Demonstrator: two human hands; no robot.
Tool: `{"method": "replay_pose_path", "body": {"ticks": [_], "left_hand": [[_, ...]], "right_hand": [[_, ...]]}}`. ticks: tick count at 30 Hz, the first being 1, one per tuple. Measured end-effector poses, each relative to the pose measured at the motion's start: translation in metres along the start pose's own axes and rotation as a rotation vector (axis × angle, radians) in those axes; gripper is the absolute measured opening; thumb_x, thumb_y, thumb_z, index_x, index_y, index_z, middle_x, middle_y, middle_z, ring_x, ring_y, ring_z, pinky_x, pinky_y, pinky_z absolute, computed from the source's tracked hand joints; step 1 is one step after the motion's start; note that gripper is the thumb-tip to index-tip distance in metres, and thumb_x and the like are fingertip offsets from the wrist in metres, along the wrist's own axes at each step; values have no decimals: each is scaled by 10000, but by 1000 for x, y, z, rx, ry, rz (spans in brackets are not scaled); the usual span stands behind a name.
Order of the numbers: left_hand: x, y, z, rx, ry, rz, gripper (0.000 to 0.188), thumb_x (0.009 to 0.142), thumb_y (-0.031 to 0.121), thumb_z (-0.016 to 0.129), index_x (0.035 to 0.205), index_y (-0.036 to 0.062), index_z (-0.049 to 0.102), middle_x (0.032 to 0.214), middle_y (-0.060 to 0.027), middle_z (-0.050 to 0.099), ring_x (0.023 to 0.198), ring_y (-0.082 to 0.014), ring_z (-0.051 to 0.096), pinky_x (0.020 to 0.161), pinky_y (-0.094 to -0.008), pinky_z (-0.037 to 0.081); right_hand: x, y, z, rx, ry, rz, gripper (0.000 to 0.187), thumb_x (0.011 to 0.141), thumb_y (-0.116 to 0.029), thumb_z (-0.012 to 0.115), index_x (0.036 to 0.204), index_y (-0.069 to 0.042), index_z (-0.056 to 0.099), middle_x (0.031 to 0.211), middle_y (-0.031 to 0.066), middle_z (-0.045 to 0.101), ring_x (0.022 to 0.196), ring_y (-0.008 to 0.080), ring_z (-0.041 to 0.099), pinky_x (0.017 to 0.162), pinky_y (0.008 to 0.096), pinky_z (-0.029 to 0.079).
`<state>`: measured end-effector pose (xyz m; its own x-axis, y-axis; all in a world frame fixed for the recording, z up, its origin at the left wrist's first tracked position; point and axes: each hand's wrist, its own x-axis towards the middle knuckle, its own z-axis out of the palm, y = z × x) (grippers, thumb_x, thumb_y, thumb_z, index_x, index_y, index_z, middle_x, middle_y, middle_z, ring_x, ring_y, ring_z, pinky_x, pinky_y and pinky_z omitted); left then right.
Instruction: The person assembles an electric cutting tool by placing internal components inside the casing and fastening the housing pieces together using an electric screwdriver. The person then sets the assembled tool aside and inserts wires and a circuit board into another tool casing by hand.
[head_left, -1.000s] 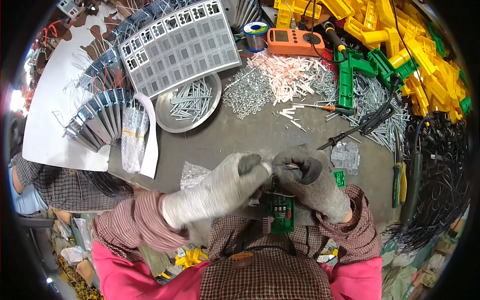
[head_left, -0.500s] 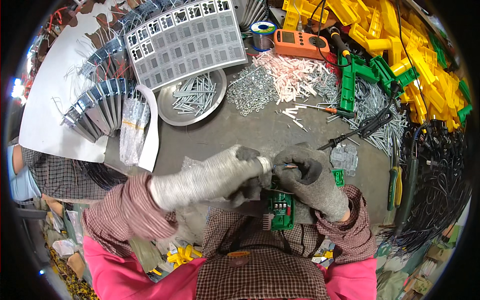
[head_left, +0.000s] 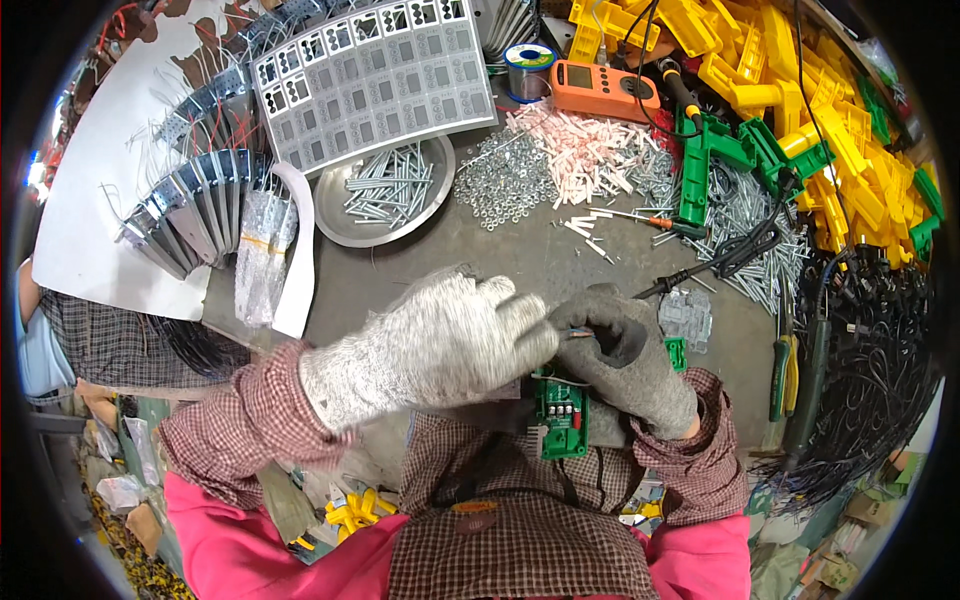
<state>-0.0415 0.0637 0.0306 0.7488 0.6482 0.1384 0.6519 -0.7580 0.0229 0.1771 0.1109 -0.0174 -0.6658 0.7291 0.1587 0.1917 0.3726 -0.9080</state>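
Observation:
My left hand (head_left: 455,335), in a pale grey glove smeared by motion, has its back turned up. Its bent fingers come together at the fingertips of my right hand; what they hold, if anything, is hidden. My right hand (head_left: 620,350), in a darker grey glove, pinches a thin wire (head_left: 578,333) between thumb and forefinger. Just below the hands, a green plastic housing (head_left: 563,448) with small electronic parts inside sits at the table's near edge. A grey cable passes over its top end. Beside my right wrist lies another green piece (head_left: 677,353).
Clear plastic parts (head_left: 687,318) lie right of my hands, near green-handled pliers (head_left: 784,375) and black cables (head_left: 870,370). Farther back are a metal bowl of screws (head_left: 390,232), nuts (head_left: 500,180), pink-white sleeves (head_left: 570,150), an orange multimeter (head_left: 605,90) and yellow housings (head_left: 850,130).
My left hand has rolled over, from a fist seen side-on to its back facing up with fingers reaching toward the right hand. My right hand and the green housing have barely moved.

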Motion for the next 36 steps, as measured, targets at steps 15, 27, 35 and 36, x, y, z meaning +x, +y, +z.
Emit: {"method": "replay_pose_path", "body": {"ticks": [15,27,35,36], "left_hand": [[-15,53,66,-1456,712,-823,294,839,56,793,1092,27,647,1045,-87,639,992,-185,660,841,-294,528],[-13,40,67,-563,697,-207,311,718,62,784,984,126,637,1067,-79,675,861,-260,643,752,-406,495],[-12,25,66,-776,278,-41,364,753,200,753,1079,142,602,1193,-54,636,1081,-297,591,871,-449,453],[-11,23,65,-728,222,5,417,773,211,727,1157,132,586,1203,-77,595,1111,-319,581,885,-466,458]], "right_hand": [[-1,7,-1,1,1,-27,159,867,-149,722,1001,-63,721,844,109,672,846,276,631,772,398,498],[-4,-8,-6,195,205,297,257,961,-126,635,1172,18,657,1003,84,694,905,95,619,748,244,508],[-61,0,2,-558,98,-213,337,675,-71,808,988,-103,685,923,22,662,947,241,598,865,406,453],[-62,6,2,-486,84,-188,363,676,-110,815,1019,-127,699,961,13,666,1002,234,581,889,427,440]]}}
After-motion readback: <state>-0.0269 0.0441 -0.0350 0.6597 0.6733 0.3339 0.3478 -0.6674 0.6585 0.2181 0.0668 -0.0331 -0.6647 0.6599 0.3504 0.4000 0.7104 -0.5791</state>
